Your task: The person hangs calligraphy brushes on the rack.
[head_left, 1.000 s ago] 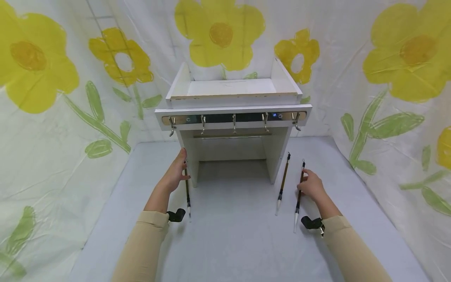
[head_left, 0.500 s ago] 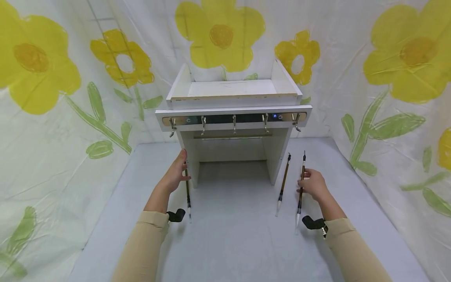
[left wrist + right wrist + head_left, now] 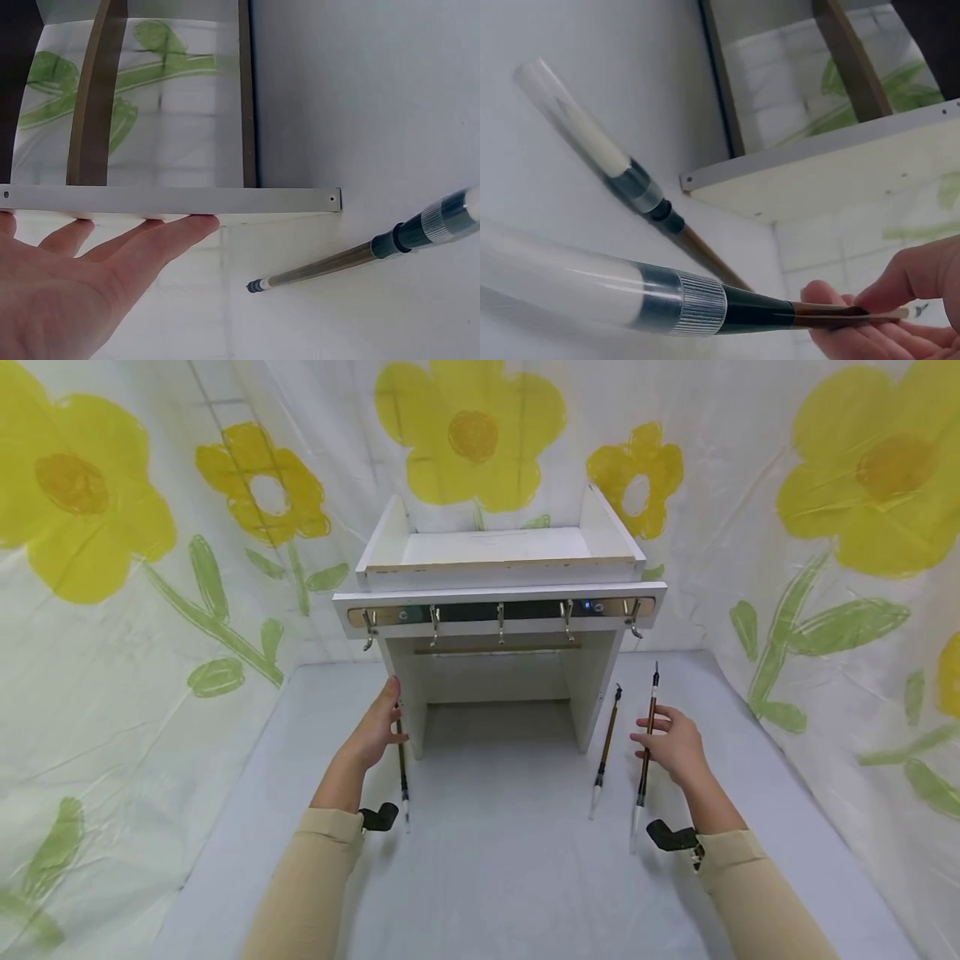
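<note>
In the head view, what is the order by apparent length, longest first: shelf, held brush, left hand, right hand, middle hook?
Shelf
Held brush
Left hand, right hand: too alike to rank
Middle hook

At four o'clock the right hand is pinching the brown handle of a brush between its thumb and fingers, while the brush's clear cap is looming over a white tip toward eight o'clock. A second capped brush is slanting behind it, its cap pointing to ten o'clock and its brown handle running down toward six. From twelve to three o'clock a white shelf is spreading, with a sheet printed with green leaves showing through its opening and below its edge.
</note>
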Demonstrator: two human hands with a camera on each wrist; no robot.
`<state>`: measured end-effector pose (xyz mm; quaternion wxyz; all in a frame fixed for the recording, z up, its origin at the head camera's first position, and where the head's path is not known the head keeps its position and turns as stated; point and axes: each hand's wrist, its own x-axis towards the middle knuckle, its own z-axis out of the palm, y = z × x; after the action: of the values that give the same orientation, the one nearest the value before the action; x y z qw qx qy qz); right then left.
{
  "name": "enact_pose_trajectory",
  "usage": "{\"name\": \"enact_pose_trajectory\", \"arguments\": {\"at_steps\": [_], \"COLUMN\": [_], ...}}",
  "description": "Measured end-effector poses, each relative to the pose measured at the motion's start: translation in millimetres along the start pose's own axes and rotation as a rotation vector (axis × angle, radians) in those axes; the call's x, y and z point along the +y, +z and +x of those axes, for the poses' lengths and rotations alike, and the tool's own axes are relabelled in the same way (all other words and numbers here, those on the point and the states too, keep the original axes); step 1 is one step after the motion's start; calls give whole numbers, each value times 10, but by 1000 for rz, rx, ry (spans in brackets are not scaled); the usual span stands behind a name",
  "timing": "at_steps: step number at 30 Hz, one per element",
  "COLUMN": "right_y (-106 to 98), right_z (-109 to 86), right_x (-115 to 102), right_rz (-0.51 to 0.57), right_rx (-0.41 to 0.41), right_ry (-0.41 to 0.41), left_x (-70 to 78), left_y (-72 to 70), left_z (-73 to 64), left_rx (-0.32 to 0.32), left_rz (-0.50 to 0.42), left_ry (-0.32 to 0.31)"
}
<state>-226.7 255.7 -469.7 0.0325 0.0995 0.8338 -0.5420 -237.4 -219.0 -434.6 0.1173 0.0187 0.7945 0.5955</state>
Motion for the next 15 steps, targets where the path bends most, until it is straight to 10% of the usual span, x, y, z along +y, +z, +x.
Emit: {"name": "enact_pose_trajectory", "arguments": {"at_steps": [15], "right_y": [-75], "right_z": [-195], "right_x": [-289], "right_rz": [101], "right_rx": [70], "right_ry": [-165], "left_x": [365], "left_y": [67], "left_z": [-274], "left_rx": [-22], "left_rz": [1], "left_ry": [-15]}}
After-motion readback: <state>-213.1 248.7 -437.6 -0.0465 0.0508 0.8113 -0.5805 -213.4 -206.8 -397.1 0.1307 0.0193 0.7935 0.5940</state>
